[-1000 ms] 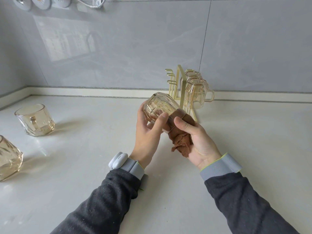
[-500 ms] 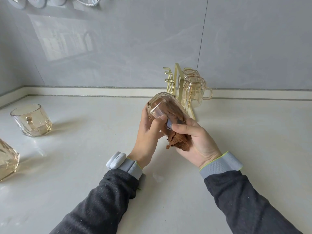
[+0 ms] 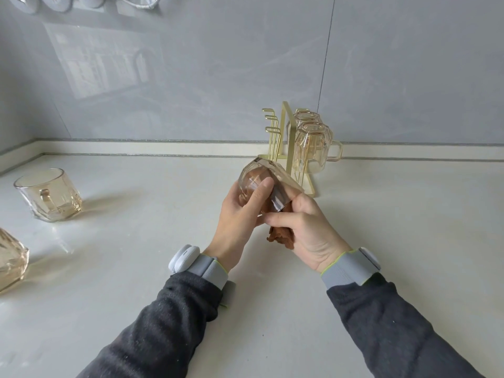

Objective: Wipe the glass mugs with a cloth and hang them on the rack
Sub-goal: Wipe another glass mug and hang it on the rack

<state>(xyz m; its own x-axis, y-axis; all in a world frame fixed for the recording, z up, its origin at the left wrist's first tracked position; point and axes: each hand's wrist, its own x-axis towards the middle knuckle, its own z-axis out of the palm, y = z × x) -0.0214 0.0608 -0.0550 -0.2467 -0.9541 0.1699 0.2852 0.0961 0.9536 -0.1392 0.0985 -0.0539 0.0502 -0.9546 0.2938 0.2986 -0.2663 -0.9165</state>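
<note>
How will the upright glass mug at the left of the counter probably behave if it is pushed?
The upright mug looks wide and low, so it would probably slide on the glossy counter rather than tip. Being glass, it is likely rigid and could chip if knocked. Its handle probably gives the safest hold.

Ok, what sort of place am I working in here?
Most likely a home kitchen: a pale countertop against glossy grey wall tiles, a gold wire mug rack holding amber glass mugs.

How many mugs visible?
5. Held mug in left hand, right hand; front mug, rear mug on rack; upright mug at left; cropped mug at left edge. More possibly hidden.
</note>
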